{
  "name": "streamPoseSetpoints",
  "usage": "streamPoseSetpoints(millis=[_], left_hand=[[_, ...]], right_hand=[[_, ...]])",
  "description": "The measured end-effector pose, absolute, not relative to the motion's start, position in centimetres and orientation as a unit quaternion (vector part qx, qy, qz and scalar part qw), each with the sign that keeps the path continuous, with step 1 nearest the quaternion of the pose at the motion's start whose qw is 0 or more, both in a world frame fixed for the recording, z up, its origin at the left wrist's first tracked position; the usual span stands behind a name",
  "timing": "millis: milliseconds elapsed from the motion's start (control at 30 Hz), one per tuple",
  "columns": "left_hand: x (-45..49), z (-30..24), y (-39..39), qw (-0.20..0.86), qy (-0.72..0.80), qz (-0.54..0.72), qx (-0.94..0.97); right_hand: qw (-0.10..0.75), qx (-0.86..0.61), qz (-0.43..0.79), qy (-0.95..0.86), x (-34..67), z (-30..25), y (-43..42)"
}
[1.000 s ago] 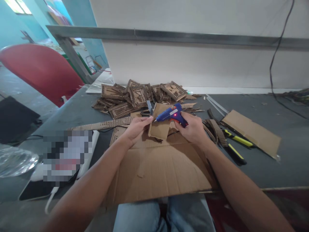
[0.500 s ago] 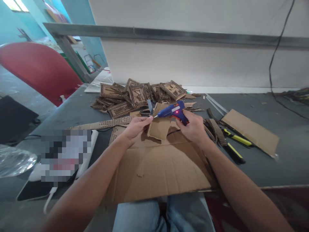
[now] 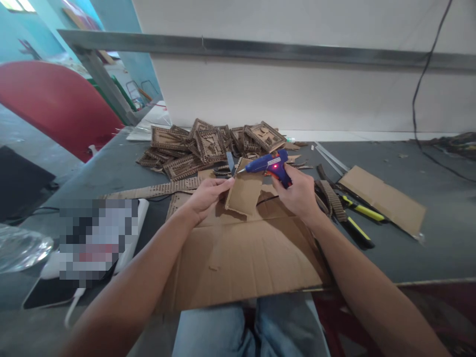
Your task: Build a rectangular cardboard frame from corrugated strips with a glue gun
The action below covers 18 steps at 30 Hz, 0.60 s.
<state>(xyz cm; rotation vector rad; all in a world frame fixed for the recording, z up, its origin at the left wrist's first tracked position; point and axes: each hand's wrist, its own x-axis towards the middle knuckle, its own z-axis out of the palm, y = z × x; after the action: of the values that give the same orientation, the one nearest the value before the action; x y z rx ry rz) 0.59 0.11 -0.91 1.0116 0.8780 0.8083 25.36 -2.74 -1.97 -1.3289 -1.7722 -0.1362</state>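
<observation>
My right hand [image 3: 297, 191] is wrapped round the grip of a blue hot glue gun [image 3: 266, 163], whose red light glows. Its nozzle points left, close to the upper left edge of a small cardboard piece [image 3: 243, 193]; whether it touches is too fine to tell. Pinched at that piece's left edge is my left hand [image 3: 208, 198], holding it tilted above a larger cardboard sheet [image 3: 245, 263]. A corrugated strip shows along the piece's edge. Behind lies a pile of cardboard frames [image 3: 210, 146] with corrugated rims.
Yellow-and-black cutters [image 3: 359, 218] lie to the right, by corrugated strips [image 3: 332, 201] and a flat cardboard piece [image 3: 385, 201]. A long corrugated strip [image 3: 159, 189] lies left. A phone with a white cable [image 3: 76, 302] and a plastic bottle [image 3: 24, 248] are nearer. A red chair [image 3: 59, 104] stands beyond.
The glue gun's nozzle has shifted slightly up and right along the cardboard piece's edge, away from my left fingertips. My left hand keeps its hold. The whole view has shifted a little.
</observation>
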Motion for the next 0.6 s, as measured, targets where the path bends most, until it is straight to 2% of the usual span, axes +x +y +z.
streamPoseSetpoints(millis=[600], left_hand=[[0.47,-1.22,0.05,0.7,0.404,0.34,0.481]], right_hand=[[0.453,-0.587,-0.06,-0.668,25.35,-1.72,-2.71]])
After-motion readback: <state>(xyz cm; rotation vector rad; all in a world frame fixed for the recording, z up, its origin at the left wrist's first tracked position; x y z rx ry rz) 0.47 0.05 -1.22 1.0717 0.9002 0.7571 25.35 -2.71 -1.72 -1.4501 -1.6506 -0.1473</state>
